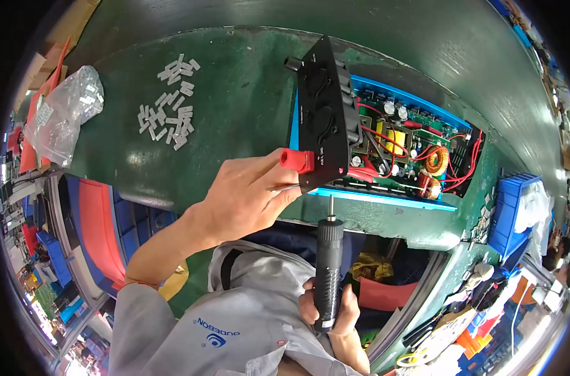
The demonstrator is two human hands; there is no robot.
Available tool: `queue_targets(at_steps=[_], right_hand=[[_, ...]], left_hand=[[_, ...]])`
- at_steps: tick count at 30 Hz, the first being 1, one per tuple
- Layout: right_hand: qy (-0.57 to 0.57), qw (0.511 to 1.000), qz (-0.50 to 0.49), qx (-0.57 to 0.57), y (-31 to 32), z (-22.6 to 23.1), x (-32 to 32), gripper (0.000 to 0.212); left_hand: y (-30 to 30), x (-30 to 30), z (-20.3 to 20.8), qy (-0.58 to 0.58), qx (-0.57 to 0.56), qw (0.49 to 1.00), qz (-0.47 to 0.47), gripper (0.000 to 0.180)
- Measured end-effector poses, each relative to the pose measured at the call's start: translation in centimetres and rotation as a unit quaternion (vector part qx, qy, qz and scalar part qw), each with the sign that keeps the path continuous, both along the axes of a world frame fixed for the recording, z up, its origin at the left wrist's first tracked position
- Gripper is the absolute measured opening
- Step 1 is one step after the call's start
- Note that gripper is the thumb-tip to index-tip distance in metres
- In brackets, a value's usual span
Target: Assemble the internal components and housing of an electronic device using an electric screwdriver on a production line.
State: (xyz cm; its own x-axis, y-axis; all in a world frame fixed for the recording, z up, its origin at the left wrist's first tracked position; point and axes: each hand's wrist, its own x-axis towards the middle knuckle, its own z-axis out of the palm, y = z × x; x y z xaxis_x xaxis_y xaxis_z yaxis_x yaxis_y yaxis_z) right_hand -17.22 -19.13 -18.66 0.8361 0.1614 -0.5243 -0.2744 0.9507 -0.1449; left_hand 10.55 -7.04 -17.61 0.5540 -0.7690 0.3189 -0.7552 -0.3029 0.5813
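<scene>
My left hand (pixel 244 197) is closed at the lower corner of a black end panel (pixel 326 119), right beside its red connector (pixel 296 161). A thin shiny metal piece (pixel 286 187) shows between thumb and fingers; its exact kind is unclear. The panel stands upright, tilted a little, at the left end of an open blue metal case (pixel 385 199). Inside the case are a circuit board (pixel 416 135), red wires and copper-wound coils (pixel 437 161). My right hand (pixel 344 310) is wrapped round a black electric screwdriver (pixel 329 269), its bit pointing up below the case's near edge.
Many small pale pieces (pixel 169 109) lie scattered on the green bench (pixel 235 81). A clear plastic bag (pixel 65 122) with similar pieces sits at the left. To the right are a blue bin (pixel 507 213) and several hand tools (pixel 479 279). The bench's near edge runs below the case.
</scene>
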Motion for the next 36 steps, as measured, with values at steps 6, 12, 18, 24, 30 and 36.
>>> queue_targets(at_steps=[6, 12, 18, 24, 30, 36], right_hand=[[0.076, 0.977, 0.062, -0.19, 0.5, 0.7, 0.4, 0.074], [0.116, 0.918, 0.101, -0.365, 1.3, 1.6, 1.4, 0.065], [0.114, 0.874, 0.139, -0.452, 1.4, 1.5, 1.3, 0.06], [0.099, 0.892, 0.101, -0.429, 1.7, 0.6, 1.0, 0.074], [0.111, 0.914, 0.089, -0.38, 1.6, 0.4, 0.9, 0.095], [0.108, 0.915, 0.115, -0.371, 1.4, 0.5, 1.4, 0.094]], left_hand=[[-0.2, 0.8, 0.9, 0.026, -0.143, 0.988, -0.05, 0.018], [0.9, 0.4, 2.5, -0.014, -0.012, 1.0, -0.008, 0.027], [-1.1, -0.6, 2.3, -0.047, 0.054, 0.997, -0.007, 0.036], [-1.5, -0.6, 2.7, -0.093, 0.121, 0.986, -0.062, 0.034], [-1.8, -0.6, 3.3, -0.091, 0.16, 0.981, -0.066, 0.047], [-1.7, -0.5, 4.3, -0.092, 0.24, 0.964, -0.071, 0.048]])
